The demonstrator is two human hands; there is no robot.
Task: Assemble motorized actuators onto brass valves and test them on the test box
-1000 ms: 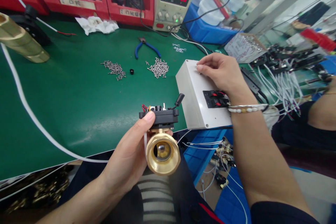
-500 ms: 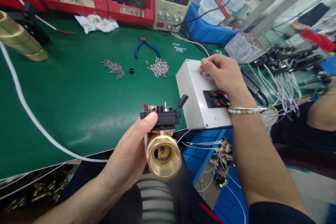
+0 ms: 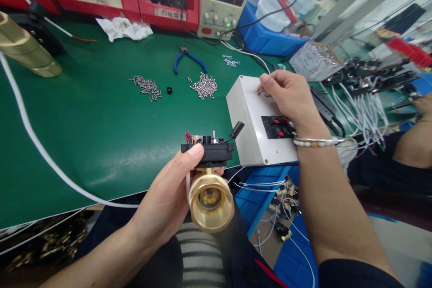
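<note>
My left hand (image 3: 172, 189) is wrapped round a brass motorized ball valve (image 3: 212, 220), its open port facing me. The ball inside fills the bore. On top of the valve sits a black actuator base (image 3: 216, 154) with bare electronics, red wires and a black-tipped part sticking out to the right. My thumb presses on the base's left side. Over the white switch box (image 3: 248, 121), my right hand (image 3: 286, 94) pinches a small metal toggle switch (image 3: 259, 92) on its face. Below that hand is a black terminal block with red tabs (image 3: 278, 127).
A power supply (image 3: 224, 0) with a lit red display stands behind, beside red parts bins (image 3: 97, 2). Blue-handled cutters (image 3: 189, 60) and piles of screws (image 3: 204, 86) lie on the green table. Brass fittings (image 3: 30, 49) stand at left. Another person's arm (image 3: 413, 144) is at far right.
The ball inside the valve has turned, closing the dark gap at the left of its bore. The power supply's digits have changed. Both hands stay nearly still.
</note>
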